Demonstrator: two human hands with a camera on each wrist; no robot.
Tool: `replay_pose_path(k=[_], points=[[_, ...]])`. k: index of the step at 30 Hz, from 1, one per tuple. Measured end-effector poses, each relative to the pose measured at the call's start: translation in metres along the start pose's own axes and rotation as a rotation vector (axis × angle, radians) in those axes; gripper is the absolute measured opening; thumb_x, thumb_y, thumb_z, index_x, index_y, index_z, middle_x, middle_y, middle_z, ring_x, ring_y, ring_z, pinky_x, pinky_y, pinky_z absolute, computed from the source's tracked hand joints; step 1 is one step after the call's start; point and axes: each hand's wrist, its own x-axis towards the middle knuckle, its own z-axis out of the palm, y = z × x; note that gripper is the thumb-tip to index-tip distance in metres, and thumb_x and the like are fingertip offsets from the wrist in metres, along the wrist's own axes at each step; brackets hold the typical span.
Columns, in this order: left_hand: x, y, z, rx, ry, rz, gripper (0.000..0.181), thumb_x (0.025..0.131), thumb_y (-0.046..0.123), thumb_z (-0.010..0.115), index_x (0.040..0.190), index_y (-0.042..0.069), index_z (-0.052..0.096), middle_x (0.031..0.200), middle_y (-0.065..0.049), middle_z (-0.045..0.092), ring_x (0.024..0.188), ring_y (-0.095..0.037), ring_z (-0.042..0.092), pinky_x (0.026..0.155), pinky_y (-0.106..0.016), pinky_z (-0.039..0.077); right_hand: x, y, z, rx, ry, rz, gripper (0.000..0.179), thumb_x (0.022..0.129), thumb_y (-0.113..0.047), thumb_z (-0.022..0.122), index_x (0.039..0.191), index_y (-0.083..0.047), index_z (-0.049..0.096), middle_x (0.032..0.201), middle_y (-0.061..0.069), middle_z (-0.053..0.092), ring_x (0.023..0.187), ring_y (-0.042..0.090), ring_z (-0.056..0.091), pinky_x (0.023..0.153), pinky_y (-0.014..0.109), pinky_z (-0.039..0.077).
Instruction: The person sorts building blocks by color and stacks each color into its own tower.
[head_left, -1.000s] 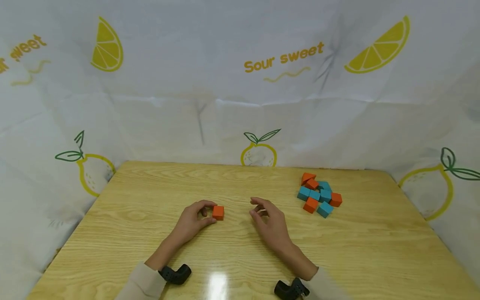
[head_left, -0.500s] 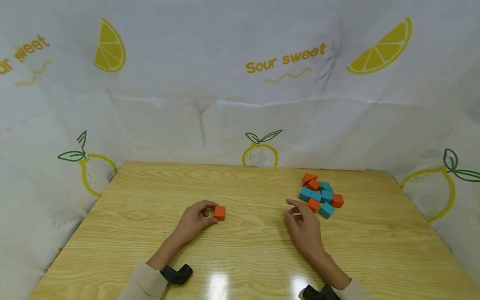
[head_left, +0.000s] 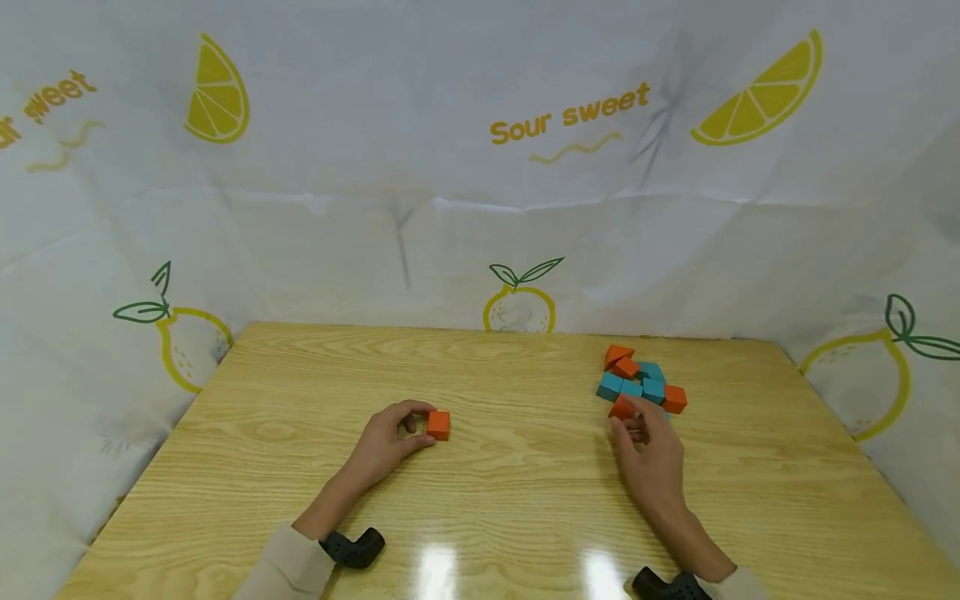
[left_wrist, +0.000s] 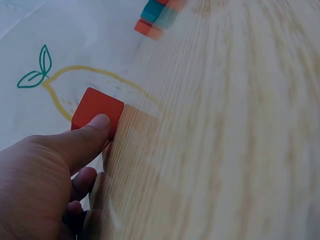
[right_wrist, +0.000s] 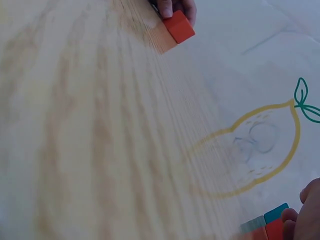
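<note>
In the head view my left hand [head_left: 384, 446] pinches an orange cube [head_left: 438, 426] on the wooden table, left of the middle. The left wrist view shows the thumb on the near face of this orange cube [left_wrist: 100, 107]. My right hand [head_left: 652, 458] is at the near side of a cluster of blocks. Its thumb and index finger are at an orange block [head_left: 621, 407], partly covering it. A blue block behind those fingers is mostly hidden. In the right wrist view, curled fingers [right_wrist: 289, 222] are right beside the orange block [right_wrist: 274, 230].
The cluster also holds blue blocks [head_left: 610, 386], an orange cube [head_left: 675, 399] at its right, and an orange wedge-shaped block [head_left: 618, 356] at the back. A white lemon-print cloth [head_left: 337, 258] hangs behind the wooden table [head_left: 510, 533].
My right hand has moved right from the middle of the table to the block cluster, and its fingers now overlap the front orange block. The left hand has stayed on its cube.
</note>
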Motion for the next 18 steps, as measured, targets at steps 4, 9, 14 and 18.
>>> replay_pose_path(k=[4, 9, 14, 18], points=[[-0.0001, 0.0009, -0.0008, 0.0, 0.0, -0.01, 0.039, 0.081, 0.02, 0.078, 0.117, 0.017, 0.065, 0.087, 0.008, 0.055, 0.077, -0.012, 0.049, 0.068, -0.03, 0.042, 0.0014, 0.0024, -0.0002, 0.003, 0.015, 0.007, 0.04, 0.084, 0.009, 0.067, 0.123, 0.003, 0.059, 0.12, 0.017, 0.054, 0.078, 0.004, 0.057, 0.064, 0.008, 0.044], [-0.001, 0.0027, -0.0012, -0.007, -0.001, -0.02, 0.039, 0.081, 0.019, 0.078, 0.117, 0.016, 0.065, 0.087, 0.007, 0.056, 0.077, -0.013, 0.049, 0.067, -0.03, 0.042, 0.0012, 0.0023, -0.0009, -0.056, 0.006, 0.055, 0.041, 0.084, 0.008, 0.068, 0.124, 0.002, 0.058, 0.119, 0.019, 0.053, 0.074, 0.004, 0.054, 0.06, 0.009, 0.041], [-0.0014, 0.0022, -0.0007, -0.008, 0.001, -0.011, 0.039, 0.081, 0.019, 0.078, 0.117, 0.017, 0.065, 0.087, 0.008, 0.055, 0.077, -0.012, 0.049, 0.067, -0.03, 0.042, 0.0006, 0.0026, -0.0011, -0.112, -0.027, 0.104, 0.042, 0.085, 0.005, 0.068, 0.125, 0.001, 0.058, 0.118, 0.018, 0.053, 0.073, 0.009, 0.052, 0.06, 0.01, 0.04], [-0.0001, 0.0024, -0.0003, -0.008, 0.004, -0.002, 0.038, 0.081, 0.019, 0.078, 0.117, 0.017, 0.065, 0.087, 0.008, 0.056, 0.077, -0.012, 0.049, 0.067, -0.03, 0.042, 0.0015, 0.0028, -0.0009, -0.103, -0.043, 0.099, 0.04, 0.085, 0.006, 0.067, 0.124, 0.003, 0.058, 0.124, 0.019, 0.05, 0.075, 0.013, 0.054, 0.06, 0.009, 0.041]])
